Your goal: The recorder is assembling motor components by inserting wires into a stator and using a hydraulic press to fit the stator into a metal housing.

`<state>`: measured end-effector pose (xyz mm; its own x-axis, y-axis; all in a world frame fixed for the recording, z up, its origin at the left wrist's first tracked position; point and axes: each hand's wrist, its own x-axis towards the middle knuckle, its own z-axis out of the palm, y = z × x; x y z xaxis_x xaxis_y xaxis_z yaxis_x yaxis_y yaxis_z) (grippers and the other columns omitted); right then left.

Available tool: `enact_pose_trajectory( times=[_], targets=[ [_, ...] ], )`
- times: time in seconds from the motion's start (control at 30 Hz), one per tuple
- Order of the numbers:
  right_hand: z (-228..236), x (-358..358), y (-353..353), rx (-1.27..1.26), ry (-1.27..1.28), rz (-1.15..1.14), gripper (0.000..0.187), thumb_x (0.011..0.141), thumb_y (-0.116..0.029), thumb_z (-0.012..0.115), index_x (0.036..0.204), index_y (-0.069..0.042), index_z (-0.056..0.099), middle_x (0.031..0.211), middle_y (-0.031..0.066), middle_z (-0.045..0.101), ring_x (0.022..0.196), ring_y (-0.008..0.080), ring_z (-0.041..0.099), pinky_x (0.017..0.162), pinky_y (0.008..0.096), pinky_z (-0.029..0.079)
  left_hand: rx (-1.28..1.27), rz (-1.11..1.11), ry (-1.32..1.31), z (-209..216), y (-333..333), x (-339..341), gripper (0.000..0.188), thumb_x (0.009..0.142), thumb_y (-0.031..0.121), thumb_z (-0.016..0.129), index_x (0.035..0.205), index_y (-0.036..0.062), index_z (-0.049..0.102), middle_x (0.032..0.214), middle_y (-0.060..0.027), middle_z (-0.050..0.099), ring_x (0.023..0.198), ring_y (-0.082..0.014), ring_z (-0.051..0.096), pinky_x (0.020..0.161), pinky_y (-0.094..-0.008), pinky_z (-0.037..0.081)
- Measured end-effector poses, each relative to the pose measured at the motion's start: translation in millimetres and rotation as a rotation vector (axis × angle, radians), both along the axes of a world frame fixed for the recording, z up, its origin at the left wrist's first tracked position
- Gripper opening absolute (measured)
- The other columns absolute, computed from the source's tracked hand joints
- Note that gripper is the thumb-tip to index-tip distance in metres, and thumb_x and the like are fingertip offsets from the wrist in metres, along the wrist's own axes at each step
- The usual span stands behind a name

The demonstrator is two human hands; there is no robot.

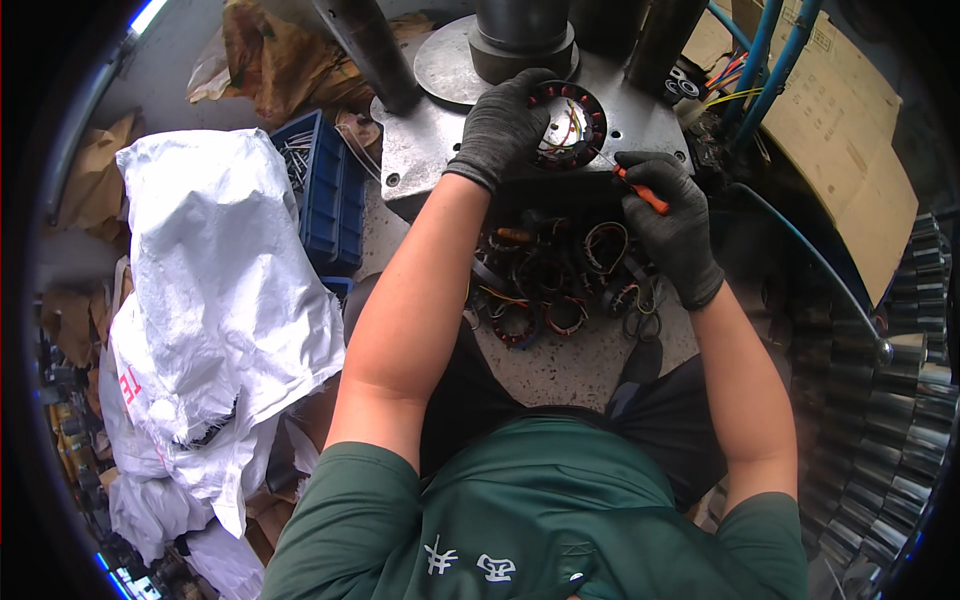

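My left hand [503, 128], in a dark grey glove, grips the left side of a ring-shaped motor stator [598, 125] with dark windings and thin coloured wires in its middle. The stator rests near the front edge of a steel press plate [425, 145]. In my right hand [672, 222], also gloved, is a screwdriver [648, 194] with an orange handle. Its thin shaft points left, with the tip at the lower right rim of the stator; whether it touches is too small to tell.
Behind the stator stands a thick press column [522, 45]. Several wired stators [545, 272] lie heaped below the plate. At left are a blue crate [332, 205] and a white sack [225, 240]; at right, cardboard [840, 130], blue pipes [775, 65] and stacked metal cylinders [895, 440].
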<state>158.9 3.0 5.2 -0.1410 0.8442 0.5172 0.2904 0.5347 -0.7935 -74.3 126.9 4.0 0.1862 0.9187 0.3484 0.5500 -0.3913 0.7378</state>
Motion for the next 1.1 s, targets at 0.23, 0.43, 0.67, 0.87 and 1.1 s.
enact_pose_trajectory(
  times=[0.23,0.43,0.67,0.87,1.1],
  targets=[
    [3,-2,3,0.016,-0.051,-0.063,0.026,0.078,0.004,0.07,0.104,0.001,0.068,0.112,0.0142,0.07,0.1,0.0273,0.072,0.094,0.0365,0.056,0.017,0.02,0.047,6,-5,8,0.053,0.086,0.009,0.064,0.138,0.0129,0.068,0.121,-0.0201,0.076,0.114,-0.0356,0.074,0.1,-0.0436,0.059],
    [-4,-14,11,-0.005,-0.406,-0.181,0.027,0.076,-0.006,0.074,0.102,-0.003,0.071,0.111,0.017,0.069,0.099,0.0369,0.072,0.09,0.0419,0.058,0.117,0.06,0.256,15,-20,22,0.055,0.088,0.014,0.07,0.143,0.0164,0.066,0.126,-0.0144,0.073,0.107,-0.0326,0.074,0.099,-0.0428,0.059],
    [-16,-9,14,0.015,-0.336,-0.154,0.023,0.08,-0.007,0.075,0.102,-0.004,0.071,0.119,0.0163,0.068,0.106,0.0377,0.072,0.091,0.0434,0.059,0.067,-0.097,0.03,18,-29,15,0.068,0.084,0.018,0.081,0.148,0.0105,0.06,0.139,-0.0191,0.063,0.117,-0.0307,0.069,0.103,-0.0411,0.058],
    [-29,-8,13,0.072,-0.263,-0.129,0.024,0.082,-0.004,0.074,0.105,-0.005,0.07,0.126,0.0179,0.068,0.111,0.0393,0.071,0.093,0.0439,0.058,-0.005,-0.032,-0.062,-2,-34,7,0.084,0.079,0.016,0.087,0.152,0.0016,0.049,0.152,-0.022,0.051,0.128,-0.0247,0.062,0.107,-0.0359,0.056],
    [-49,-2,11,0.122,-0.233,-0.163,0.032,0.081,0.001,0.072,0.112,-0.005,0.068,0.126,0.0174,0.068,0.111,0.0375,0.071,0.095,0.0421,0.058,-0.23,-0.017,-0.346,-17,-51,31,0.086,0.077,0.034,0.094,0.143,-0.0018,0.052,0.129,-0.0234,0.07,0.121,-0.0339,0.07,0.105,-0.041,0.056]
  ],
)
